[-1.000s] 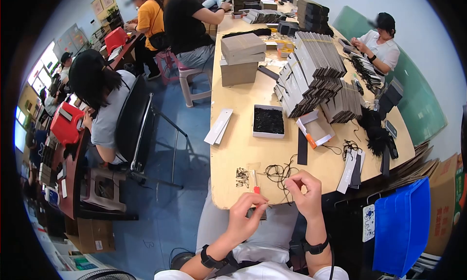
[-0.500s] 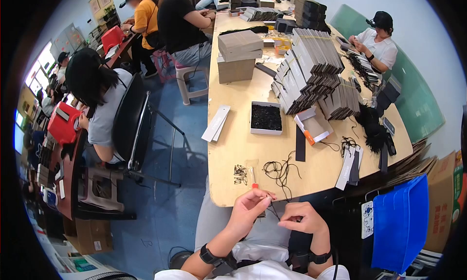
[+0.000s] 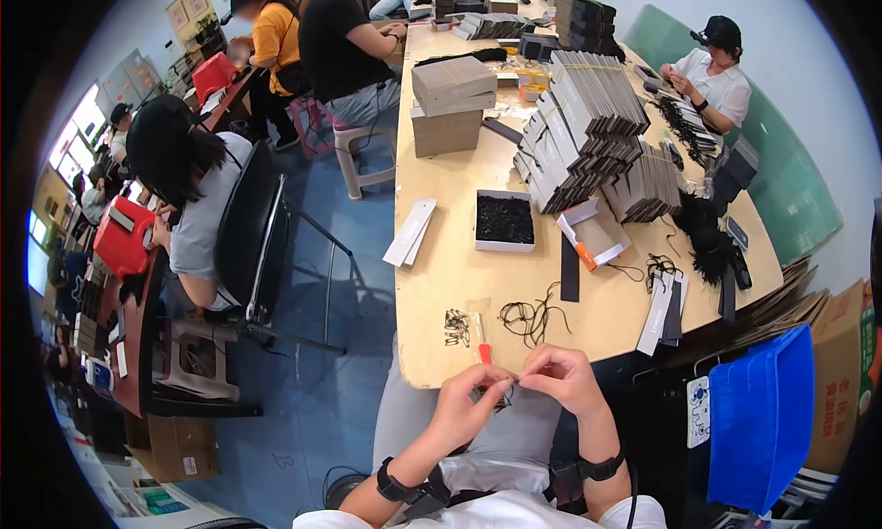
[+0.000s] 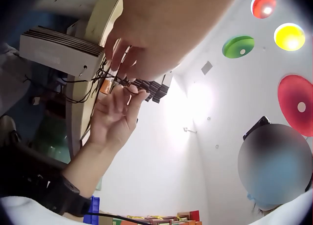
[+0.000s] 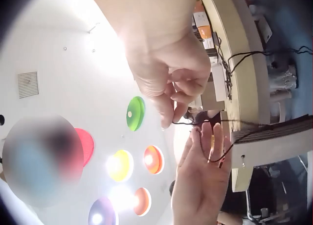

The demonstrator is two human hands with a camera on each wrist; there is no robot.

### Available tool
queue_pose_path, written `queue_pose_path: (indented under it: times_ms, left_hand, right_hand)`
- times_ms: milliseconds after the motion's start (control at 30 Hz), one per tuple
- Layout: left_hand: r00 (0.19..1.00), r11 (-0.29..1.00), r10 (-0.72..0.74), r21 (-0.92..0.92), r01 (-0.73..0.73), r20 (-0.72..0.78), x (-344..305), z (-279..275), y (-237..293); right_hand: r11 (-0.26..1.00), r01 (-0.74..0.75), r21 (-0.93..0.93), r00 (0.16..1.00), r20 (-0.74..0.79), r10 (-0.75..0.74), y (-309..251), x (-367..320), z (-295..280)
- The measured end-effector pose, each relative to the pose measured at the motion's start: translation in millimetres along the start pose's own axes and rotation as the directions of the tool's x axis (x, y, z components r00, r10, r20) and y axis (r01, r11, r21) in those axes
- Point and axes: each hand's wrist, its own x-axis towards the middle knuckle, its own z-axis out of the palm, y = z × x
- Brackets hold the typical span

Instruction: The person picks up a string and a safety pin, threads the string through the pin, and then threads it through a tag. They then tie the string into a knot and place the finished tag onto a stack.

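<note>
Blue flooring point(image 3: 299, 391) runs beside a pale wooden table point(image 3: 441, 290), where other people sit at work. Grey cards rise in a banded stack point(image 3: 588, 134), and near them an open white box point(image 3: 504, 248) holds black strands. At the near edge, over the person's lap, the left hand point(image 3: 467, 405) and right hand point(image 3: 565, 379) nearly meet. Between them is a dark cord point(image 5: 187, 123): the right thumb and forefinger pinch it at their tips, and the left fingertips pinch it too, a loop hanging from them. Close by stands a smaller card bundle point(image 5: 274, 149) with a hole; whether the cord passes through cannot be told. Beyond the hands lie a loose cord tangle point(image 3: 525, 322) and small metal-looking pieces point(image 3: 457, 327).
</note>
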Motion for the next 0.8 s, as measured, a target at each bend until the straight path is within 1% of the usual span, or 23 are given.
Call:
queue_pose_path:
  times_ms: [67, 133, 200, 267, 300, 367, 400, 467, 533, 600, 633, 667, 733, 800]
  left_hand:
    - [0.978, 0.963, 0.159, 0.24, -0.124, -0.133, 2, -1, 1]
    - [0.986, 0.965, 0.129, 0.241, -0.1, -0.107, 1, 0, 6]
    - [0.992, 0.967, 0.102, 0.242, -0.08, -0.078, 0, 1, 7]
    - [0.995, 0.97, 0.091, 0.227, -0.082, -0.028, -1, 0, 6]
    - [0.996, 0.97, 0.09, 0.228, -0.081, -0.029, -2, 0, 6]
    - [0.999, 0.99, 0.031, 0.134, -0.033, 0.018, -3, 0, 5]
    - [0.999, 0.99, 0.029, 0.134, -0.032, 0.019, -4, 0, 4]
    - [0.995, 0.993, 0.068, 0.09, -0.075, 0.079, -3, 0, 3]
    - [0.993, 0.992, 0.062, 0.105, -0.073, 0.105, -2, 0, 10]
    - [0.99, 0.99, 0.055, 0.121, -0.071, 0.131, -1, -1, 12]
    - [0.989, 0.985, 0.073, 0.148, -0.092, 0.127, 0, -2, 11]
    - [0.988, 0.978, 0.091, 0.176, -0.112, 0.124, 0, -3, 11]
    - [0.988, 0.982, 0.089, 0.156, -0.108, 0.128, 2, -3, 12]
    - [0.988, 0.985, 0.083, 0.137, -0.101, 0.13, 2, -4, 11]
  right_hand:
    - [1.0, 0.003, 0.008, 1.0, 0.001, -0.003, -3, -3, 6]
    - [1.0, 0.003, 0.018, 1.0, -0.007, -0.002, 1, -6, 10]
    - [0.982, -0.021, -0.187, 0.998, -0.058, 0.011, 12, -5, 8]
    - [0.987, -0.002, -0.158, 0.998, -0.059, -0.007, 12, -5, 9]
    - [0.992, 0.016, -0.129, 0.998, -0.059, -0.024, 13, -4, 9]
    - [0.994, -0.01, -0.108, 0.999, -0.053, 0.004, 11, -6, 10]
    - [0.995, -0.035, -0.089, 0.998, -0.047, 0.031, 11, -7, 10]
    - [0.993, -0.046, -0.107, 0.998, -0.038, 0.042, 14, -8, 7]
    - [0.991, -0.058, -0.124, 0.998, -0.027, 0.055, 13, -9, 7]
    - [0.997, -0.063, -0.054, 0.998, -0.032, 0.061, 7, -10, 11]
    - [0.997, -0.063, -0.053, 0.998, -0.033, 0.061, 6, -10, 12]
    - [0.998, -0.036, -0.046, 0.999, -0.029, 0.034, 4, -10, 12]
    - [0.999, -0.008, -0.04, 1.0, -0.025, 0.007, 1, -8, 10]
    - [0.98, 0.006, -0.201, 0.999, 0.036, 0.001, -1, -7, 4]
